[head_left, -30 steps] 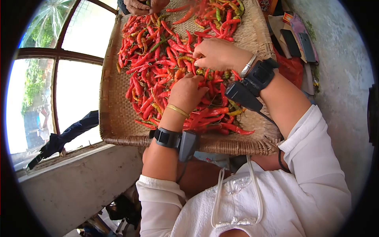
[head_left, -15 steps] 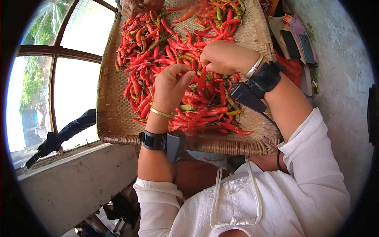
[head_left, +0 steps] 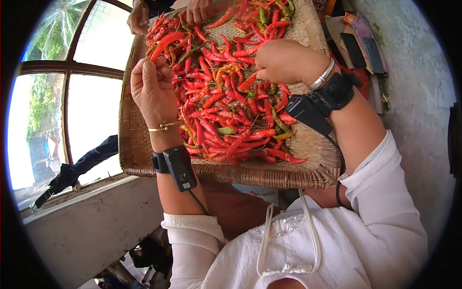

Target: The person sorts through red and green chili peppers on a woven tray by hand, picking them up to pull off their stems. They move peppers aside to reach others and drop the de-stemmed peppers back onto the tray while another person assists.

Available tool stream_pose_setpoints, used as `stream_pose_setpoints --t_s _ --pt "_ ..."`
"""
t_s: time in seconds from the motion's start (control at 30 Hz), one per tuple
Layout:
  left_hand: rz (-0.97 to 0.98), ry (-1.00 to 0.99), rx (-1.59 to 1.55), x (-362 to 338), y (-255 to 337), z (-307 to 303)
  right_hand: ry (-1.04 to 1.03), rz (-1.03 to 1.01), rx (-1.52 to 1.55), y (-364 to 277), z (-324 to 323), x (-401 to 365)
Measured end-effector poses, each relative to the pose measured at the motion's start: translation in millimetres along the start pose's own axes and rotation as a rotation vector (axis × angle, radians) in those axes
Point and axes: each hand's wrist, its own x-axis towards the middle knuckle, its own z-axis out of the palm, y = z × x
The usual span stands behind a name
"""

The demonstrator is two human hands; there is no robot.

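At the left side of the woven basket (head_left: 308,176), my left hand (head_left: 155,89) is closed, its fingertips pinching the lower end of a curved red chili pepper (head_left: 168,42). My right hand (head_left: 287,61) is curled over the right part of the chili pile (head_left: 216,123). A red chili (head_left: 249,81) sticks out from under its fingertips, pointing down and left. Most chilies are red, with a few green and yellowish ones among them. The right hand's inner fingers are hidden from above.
Another person's hands (head_left: 198,10) reach into the basket's far edge. On the right lie two phones (head_left: 372,55) beside bags. At the left are a window (head_left: 67,67) and a folded dark umbrella (head_left: 79,166) on its sill.
My left hand has moved left from the middle of the pile, now with a red chili in it. My right hand has shifted slightly right and up. The other person's hands have spread apart.
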Motion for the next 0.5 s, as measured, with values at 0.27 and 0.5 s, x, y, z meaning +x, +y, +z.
stream_pose_setpoints --t_s 0.27,0.5 --pt "-0.304 -0.231 1.206 -10 -50 -16 -0.033 -0.031 -0.045 -5 9 2" --pt "-0.028 -0.646 1.586 -32 -81 1 -0.093 -0.032 -0.052 -19 10 0"
